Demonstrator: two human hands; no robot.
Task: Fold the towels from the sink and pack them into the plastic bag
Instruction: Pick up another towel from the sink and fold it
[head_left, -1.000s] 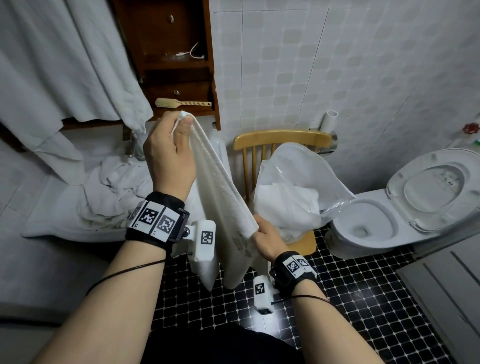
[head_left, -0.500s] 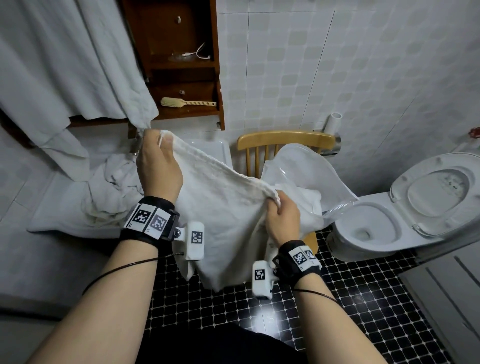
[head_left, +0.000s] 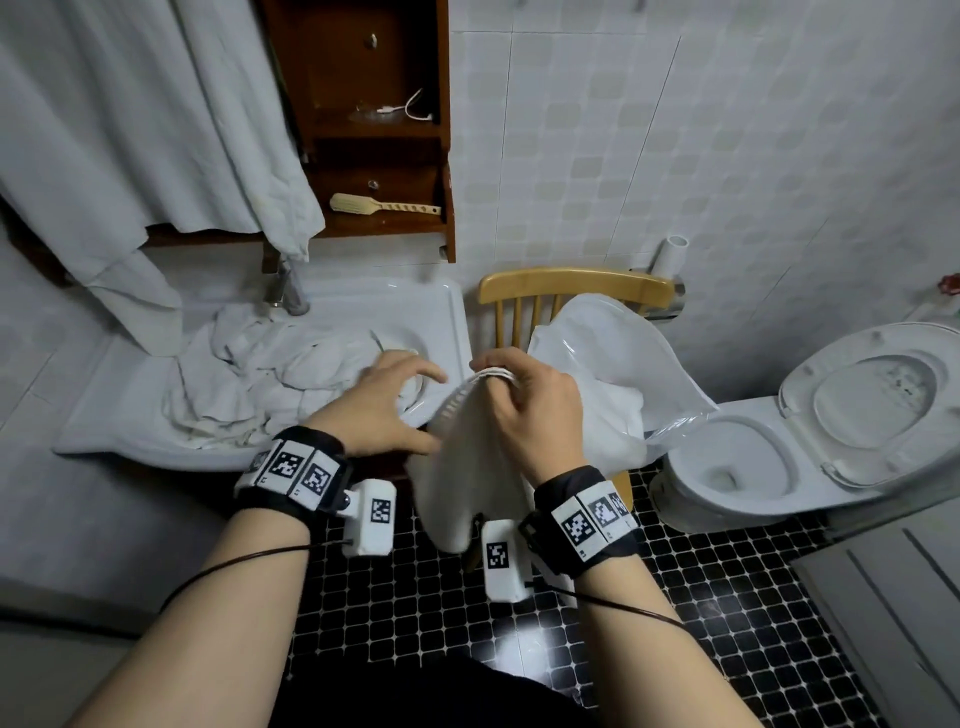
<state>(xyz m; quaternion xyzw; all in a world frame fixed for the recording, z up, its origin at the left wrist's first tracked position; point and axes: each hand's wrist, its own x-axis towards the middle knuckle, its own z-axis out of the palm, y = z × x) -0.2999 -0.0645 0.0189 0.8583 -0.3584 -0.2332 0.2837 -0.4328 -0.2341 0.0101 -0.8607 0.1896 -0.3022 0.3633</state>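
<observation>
The right hand (head_left: 524, 415), at the middle of the view, is clenched on a folded white towel (head_left: 467, 467), its fingers curled over the gathered top edges. The towel hangs straight down from that grip toward 6 o'clock, in the air in front of the person and between the 2 wrists.

The left hand (head_left: 379, 415) sits at 9 o'clock of the right one, released, with fingers spread and lightly bent and nothing in them. Its thumb lies just beside the towel's left edge; contact cannot be told. Both wrists wear black bands (head_left: 296, 467) carrying square printed markers.

At 10 o'clock of the hands a white sink (head_left: 452, 322) holds a heap of crumpled white towels (head_left: 270, 374), with a metal faucet (head_left: 288, 291) at its back. At 2 o'clock a clear plastic bag (head_left: 623, 353) stands open on a wooden chair (head_left: 571, 283), and a white towel (head_left: 618, 421) already lies inside it. The bag is just beside the right hand.

At 3 o'clock is a toilet (head_left: 789, 467) with its lid up. At 12 o'clock a dark wooden cabinet (head_left: 374, 130) hangs on the tiled wall, a pale brush (head_left: 384, 205) lying on its lowest shelf. The floor (head_left: 675, 597) is black mosaic tile.
</observation>
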